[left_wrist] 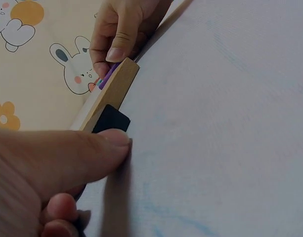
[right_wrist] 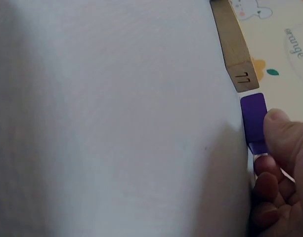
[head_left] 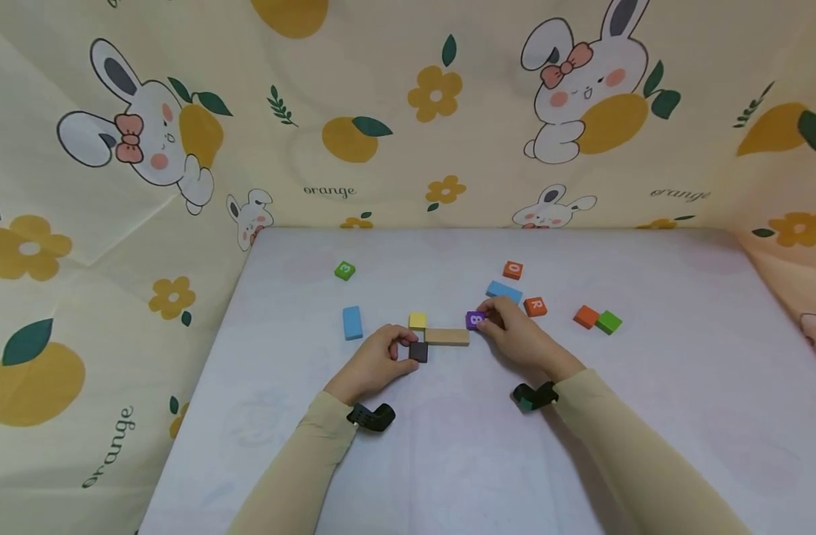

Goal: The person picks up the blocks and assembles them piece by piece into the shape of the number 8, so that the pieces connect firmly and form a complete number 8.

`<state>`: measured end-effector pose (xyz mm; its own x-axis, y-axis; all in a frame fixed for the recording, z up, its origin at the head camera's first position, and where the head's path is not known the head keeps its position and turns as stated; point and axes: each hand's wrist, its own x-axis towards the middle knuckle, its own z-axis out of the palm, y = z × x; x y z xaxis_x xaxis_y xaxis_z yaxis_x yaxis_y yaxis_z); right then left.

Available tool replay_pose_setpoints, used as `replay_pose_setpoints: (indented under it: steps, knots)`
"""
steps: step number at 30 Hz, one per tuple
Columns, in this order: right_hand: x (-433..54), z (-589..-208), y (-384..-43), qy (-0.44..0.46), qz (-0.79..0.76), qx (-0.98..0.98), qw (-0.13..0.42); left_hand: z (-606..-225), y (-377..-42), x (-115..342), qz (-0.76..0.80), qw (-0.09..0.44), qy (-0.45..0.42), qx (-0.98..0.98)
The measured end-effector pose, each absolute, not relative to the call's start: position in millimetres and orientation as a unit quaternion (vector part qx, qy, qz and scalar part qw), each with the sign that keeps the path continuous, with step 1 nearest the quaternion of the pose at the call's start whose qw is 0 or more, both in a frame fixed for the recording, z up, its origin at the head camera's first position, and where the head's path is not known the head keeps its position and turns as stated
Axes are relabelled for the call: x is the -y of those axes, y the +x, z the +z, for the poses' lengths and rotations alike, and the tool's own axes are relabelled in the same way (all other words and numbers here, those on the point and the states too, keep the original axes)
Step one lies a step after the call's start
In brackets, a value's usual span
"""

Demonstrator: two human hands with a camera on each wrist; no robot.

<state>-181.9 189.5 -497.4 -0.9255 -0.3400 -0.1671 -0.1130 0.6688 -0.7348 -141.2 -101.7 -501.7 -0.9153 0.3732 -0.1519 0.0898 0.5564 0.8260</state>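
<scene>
At the left end of a bare wooden strip (head_left: 448, 337), my left hand (head_left: 374, 362) pinches a black block (head_left: 418, 352). In the left wrist view its thumb (left_wrist: 87, 153) presses on the black block's near side. A yellow block (head_left: 418, 320) lies just behind, by the strip's left end. My right hand (head_left: 518, 338) pinches a purple block (head_left: 475, 320) marked with a white 8, close to the strip's right end. The right wrist view shows a small gap between the purple block (right_wrist: 253, 118) and the strip's dark-marked end (right_wrist: 245, 76).
On the white table lie a blue rectangular block (head_left: 352, 323) and a green numbered block (head_left: 344, 270) at left. Behind the right hand are another blue block (head_left: 504, 290) and orange lettered blocks (head_left: 535, 306). Farther right, a red-orange block (head_left: 586, 316) touches a green one (head_left: 609, 322).
</scene>
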Motion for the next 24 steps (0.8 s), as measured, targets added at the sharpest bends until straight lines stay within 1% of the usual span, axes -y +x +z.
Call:
replay_pose_setpoints:
  steps: [15,24]
  knots:
    - [-189.5,-492.6,-180.2,-0.128,-0.397,-0.895,0.159,-499.2,-140.6,102.1,0.453,0.147,0.138,-0.869]
    - [-190.2,-493.0,-180.3,-0.127,-0.402,-0.893,0.160,-499.5,-139.9,100.3,0.450,0.146,0.124,-0.872]
